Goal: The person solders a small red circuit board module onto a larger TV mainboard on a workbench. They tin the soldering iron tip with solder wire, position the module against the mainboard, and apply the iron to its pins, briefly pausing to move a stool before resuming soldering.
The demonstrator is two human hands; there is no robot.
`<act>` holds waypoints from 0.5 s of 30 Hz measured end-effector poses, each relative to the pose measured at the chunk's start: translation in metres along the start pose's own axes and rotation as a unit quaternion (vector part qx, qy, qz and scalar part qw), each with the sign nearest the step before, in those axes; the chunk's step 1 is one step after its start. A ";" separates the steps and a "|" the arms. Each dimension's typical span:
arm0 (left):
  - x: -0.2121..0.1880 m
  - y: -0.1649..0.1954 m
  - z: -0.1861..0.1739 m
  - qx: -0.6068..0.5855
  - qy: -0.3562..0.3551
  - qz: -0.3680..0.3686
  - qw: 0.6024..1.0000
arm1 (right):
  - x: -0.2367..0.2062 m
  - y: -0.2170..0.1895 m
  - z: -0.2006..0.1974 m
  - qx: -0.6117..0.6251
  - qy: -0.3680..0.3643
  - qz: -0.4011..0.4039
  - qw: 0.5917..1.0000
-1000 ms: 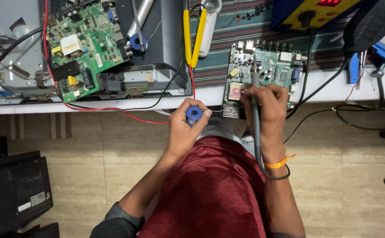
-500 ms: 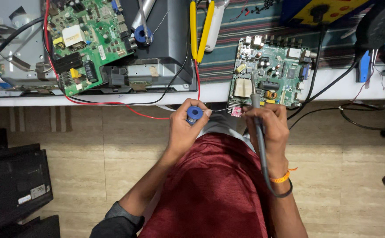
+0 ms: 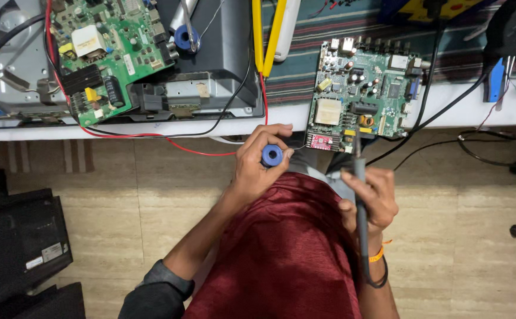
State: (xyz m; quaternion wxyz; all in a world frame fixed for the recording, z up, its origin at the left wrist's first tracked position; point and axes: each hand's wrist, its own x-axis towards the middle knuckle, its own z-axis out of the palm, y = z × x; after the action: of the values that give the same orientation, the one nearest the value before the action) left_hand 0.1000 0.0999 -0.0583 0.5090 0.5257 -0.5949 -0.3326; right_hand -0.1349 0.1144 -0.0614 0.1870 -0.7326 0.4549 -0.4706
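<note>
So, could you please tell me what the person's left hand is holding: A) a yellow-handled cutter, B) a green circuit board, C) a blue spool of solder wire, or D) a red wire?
C: the left hand grips a small blue spool between its fingers below the table edge, with a thin wire running from it toward the green circuit board.

White workbench [image 3: 151,127], striped cloth [image 3: 296,65] under green circuit board [image 3: 361,97], grey metal chassis [image 3: 15,65]

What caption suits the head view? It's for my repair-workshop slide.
Left hand holds a blue solder spool, right hand a soldering iron, at a green circuit board.
</note>
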 end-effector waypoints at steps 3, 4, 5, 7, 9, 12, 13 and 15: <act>-0.002 -0.007 0.002 -0.022 -0.015 0.024 0.999 | -0.015 -0.004 0.005 0.030 -0.004 0.022 0.999; -0.004 -0.009 0.004 -0.025 -0.015 0.021 0.999 | -0.019 -0.005 0.008 0.042 -0.003 0.031 0.999; -0.005 -0.011 0.004 -0.026 -0.016 0.018 0.999 | -0.022 -0.005 0.011 0.085 0.013 0.046 0.995; -0.009 -0.015 0.006 -0.048 -0.016 0.007 0.999 | -0.026 -0.004 0.016 0.171 0.042 0.074 0.982; -0.012 -0.019 0.008 -0.090 -0.018 -0.004 0.996 | -0.029 -0.001 0.016 0.136 0.033 0.046 0.989; -0.016 -0.023 0.011 -0.087 -0.016 -0.007 0.996 | -0.033 0.002 0.013 0.071 0.020 0.022 0.997; -0.016 -0.024 0.012 -0.110 -0.014 -0.011 0.994 | -0.034 0.002 0.012 0.047 0.016 0.017 0.999; -0.016 -0.027 0.014 -0.155 -0.011 -0.016 0.988 | -0.034 0.003 0.012 0.032 0.011 0.010 0.999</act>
State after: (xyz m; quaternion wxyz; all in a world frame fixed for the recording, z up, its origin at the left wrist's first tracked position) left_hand 0.0931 0.1077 -0.0913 0.5724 0.4466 -0.5331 -0.4345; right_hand -0.1307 0.1396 -0.0865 0.2097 -0.7164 0.4490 -0.4911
